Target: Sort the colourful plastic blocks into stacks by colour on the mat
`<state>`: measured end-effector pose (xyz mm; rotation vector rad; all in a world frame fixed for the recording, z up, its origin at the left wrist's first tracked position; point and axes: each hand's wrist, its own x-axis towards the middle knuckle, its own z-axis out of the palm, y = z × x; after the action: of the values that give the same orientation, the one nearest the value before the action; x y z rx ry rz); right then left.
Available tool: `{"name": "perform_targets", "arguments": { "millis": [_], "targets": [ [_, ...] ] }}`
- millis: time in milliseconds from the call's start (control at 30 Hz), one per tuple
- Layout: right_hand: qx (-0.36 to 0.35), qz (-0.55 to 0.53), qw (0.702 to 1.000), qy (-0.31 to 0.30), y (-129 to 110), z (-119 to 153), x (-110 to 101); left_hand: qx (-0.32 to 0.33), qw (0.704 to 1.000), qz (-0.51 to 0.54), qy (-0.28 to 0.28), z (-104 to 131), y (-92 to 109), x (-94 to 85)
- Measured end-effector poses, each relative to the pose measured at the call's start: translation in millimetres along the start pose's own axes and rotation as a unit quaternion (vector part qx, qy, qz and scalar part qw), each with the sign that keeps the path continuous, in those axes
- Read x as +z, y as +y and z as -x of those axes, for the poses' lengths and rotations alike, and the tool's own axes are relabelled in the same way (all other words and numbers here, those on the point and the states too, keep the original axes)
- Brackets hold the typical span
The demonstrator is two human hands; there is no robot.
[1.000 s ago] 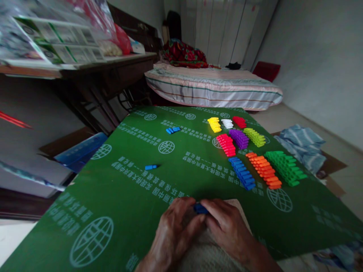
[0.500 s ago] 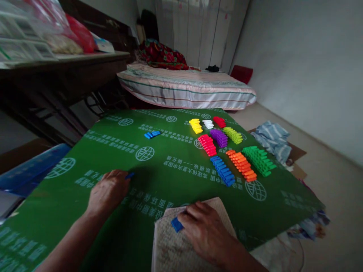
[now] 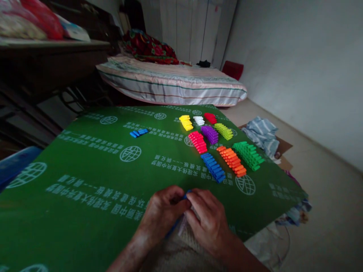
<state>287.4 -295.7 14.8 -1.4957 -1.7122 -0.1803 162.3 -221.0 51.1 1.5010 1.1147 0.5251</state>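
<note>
My left hand [image 3: 163, 211] and my right hand [image 3: 208, 217] meet at the near edge of the green board. The fingers of both are closed around small blue plastic pieces [image 3: 187, 194], mostly hidden by the fingertips. A further strip of blue [image 3: 171, 229] shows below my left hand. Under the hands lies a beige folded cloth [image 3: 184, 249], largely covered by them. Farther off on the left rests a little group of loose blue pieces [image 3: 138, 133].
Rows of joined pieces stand right of centre on the green board [image 3: 85, 158]: blue [image 3: 212, 167], orange [image 3: 231, 161], green [image 3: 248, 155], pink [image 3: 197, 141], purple [image 3: 210, 134], yellow [image 3: 186, 122] and others. A bed [image 3: 176, 83] is beyond; crumpled cloth [image 3: 261, 134] lies at right.
My left hand has come from the left side of the board to my right hand, bringing its blue piece. Both hands now work together over the cloth. The view has shifted rightward.
</note>
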Motion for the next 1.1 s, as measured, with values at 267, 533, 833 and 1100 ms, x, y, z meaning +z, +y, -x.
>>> {"name": "perform_targets", "arguments": {
  "millis": [267, 533, 833, 1100],
  "targets": [
    [0.03, -0.003, 0.998, 0.05, 10.3, 10.3, -7.3, -0.01, 1.0, 0.012, -0.002, -6.1, 6.4, 21.2],
    [0.242, 0.048, 0.968, 0.044, 74.2, 16.5, -26.3, 0.002, 0.998, -0.058, 0.037, 8.2, 3.0, 17.5],
    [0.301, 0.049, 0.952, 0.022, 97.0, 12.8, -20.2, -0.036, 0.992, -0.117, 0.037, 21.7, -15.4, 12.0],
    [0.268, 0.081, 0.96, 0.02, 103.9, 17.3, -16.7, 0.02, 0.993, -0.111, 0.034, 21.6, -17.8, 10.1]
  ]
}}
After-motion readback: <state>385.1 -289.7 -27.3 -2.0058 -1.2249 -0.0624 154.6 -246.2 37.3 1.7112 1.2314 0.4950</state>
